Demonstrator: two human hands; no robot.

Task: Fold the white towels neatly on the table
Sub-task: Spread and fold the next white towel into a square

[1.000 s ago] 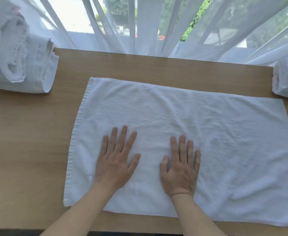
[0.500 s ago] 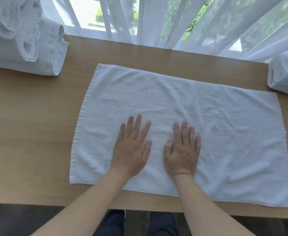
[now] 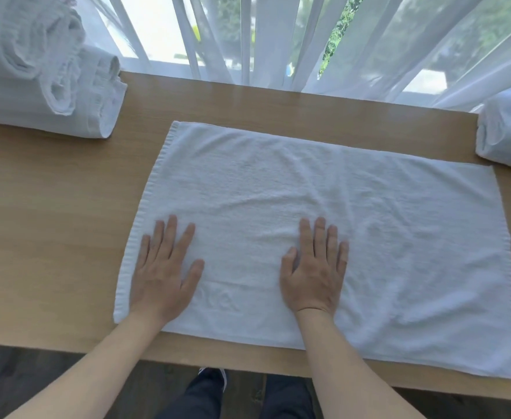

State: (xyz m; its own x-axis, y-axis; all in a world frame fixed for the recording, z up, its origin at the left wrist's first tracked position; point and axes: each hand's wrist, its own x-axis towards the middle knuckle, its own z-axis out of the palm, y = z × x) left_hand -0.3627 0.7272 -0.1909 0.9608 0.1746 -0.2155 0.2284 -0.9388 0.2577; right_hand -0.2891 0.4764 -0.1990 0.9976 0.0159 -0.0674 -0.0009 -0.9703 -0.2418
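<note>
Towel (image 3: 354,225) lies spread flat on the table (image 3: 51,237), under both palms and reaching well out to the right of them. Left hand (image 3: 163,270) rests flat near the towel's left edge, fingers straight and slightly fanned. Right hand (image 3: 314,273) rests flat near the middle, fingers straight and close together. Hands are apart, gripping nothing.

Risks as I judge them:
- Shallow creases run across the cloth beyond the fingertips and to the right of the right hand; folding now would likely trap them.
- Far right corner sits just beside a rolled towel (image 3: 508,131); whether they touch I cannot tell. A hard sweep rightward could nudge that roll.
- Near edge on the right side sits close to the table lip; dragging the cloth toward the body could let it slip off.
- Uneven pressure from the two palms could skew the towel, spoiling edge alignment.

Rolled towels (image 3: 45,71) lie beyond the left hand, well apart.
</note>
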